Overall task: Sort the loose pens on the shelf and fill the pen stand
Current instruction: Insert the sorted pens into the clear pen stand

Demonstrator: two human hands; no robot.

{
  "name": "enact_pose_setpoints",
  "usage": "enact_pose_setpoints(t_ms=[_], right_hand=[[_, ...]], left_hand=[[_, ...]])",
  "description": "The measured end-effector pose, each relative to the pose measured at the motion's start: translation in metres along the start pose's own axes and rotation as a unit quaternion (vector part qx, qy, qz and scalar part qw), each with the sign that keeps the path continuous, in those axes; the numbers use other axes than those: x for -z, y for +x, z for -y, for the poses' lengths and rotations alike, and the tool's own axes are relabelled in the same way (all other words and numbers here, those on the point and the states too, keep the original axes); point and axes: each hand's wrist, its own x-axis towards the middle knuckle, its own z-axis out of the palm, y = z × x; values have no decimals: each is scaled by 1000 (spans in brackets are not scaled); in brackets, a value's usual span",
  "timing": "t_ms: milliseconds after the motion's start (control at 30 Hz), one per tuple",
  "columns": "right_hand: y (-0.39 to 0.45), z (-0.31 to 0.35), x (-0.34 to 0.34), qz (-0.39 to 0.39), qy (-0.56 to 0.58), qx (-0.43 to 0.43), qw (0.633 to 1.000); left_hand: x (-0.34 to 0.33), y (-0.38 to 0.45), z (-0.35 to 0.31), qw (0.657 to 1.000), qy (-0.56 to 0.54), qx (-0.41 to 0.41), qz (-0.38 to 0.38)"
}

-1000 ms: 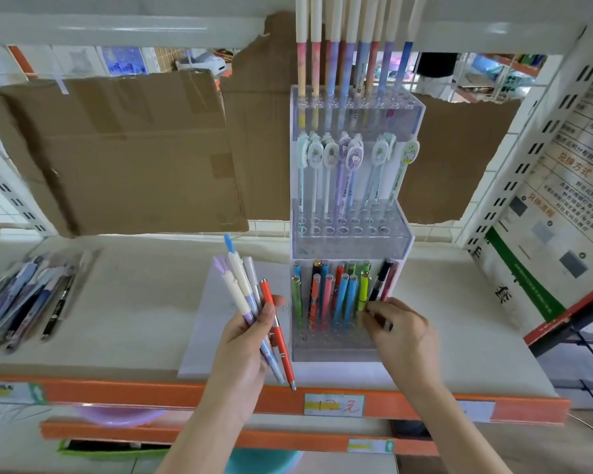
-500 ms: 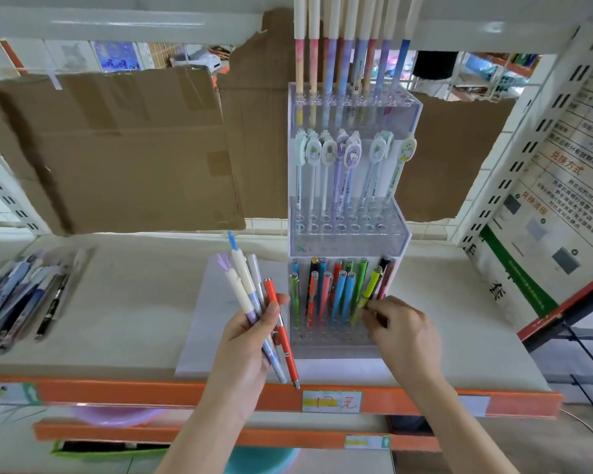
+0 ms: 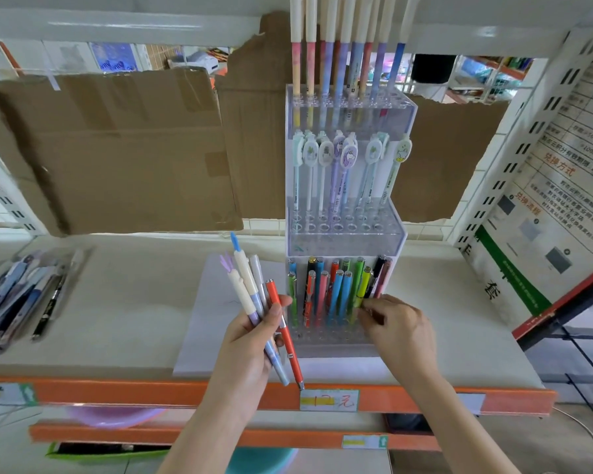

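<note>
Beige shelf (image 3: 124,309), orange front edge; clear pen stand (image 3: 344,234) on white sheet (image 3: 216,323); loose pens (image 3: 18,295) heaped far left.

The left hand (image 3: 254,340) was raised in front of the body, fingers curled round a fanned bunch of pens (image 3: 257,299), thumb pressed across them; the right hand (image 3: 396,331) reached forward, fingertips (image 3: 365,307) pinching a yellow-green pen (image 3: 362,289); both forearms were bare.
</note>
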Motion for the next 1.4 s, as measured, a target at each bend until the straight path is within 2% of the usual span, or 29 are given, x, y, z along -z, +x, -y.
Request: enact_pose_setpoints(t_ms=[533,867,1133,1400], right_hand=[[6,1,1,3,71,70,995],[17,2,-3,32,24,68,997],[11,4,7,35,50,49,997],[-3,2,3,2,80,56,995]], left_hand=[[1,0,0,1000,5,7,-8],[-1,0,-1,1000,-1,5,-5],[-1,0,-2,1000,-11,5,-1],[-4,-1,1,1000,-2,4,8]])
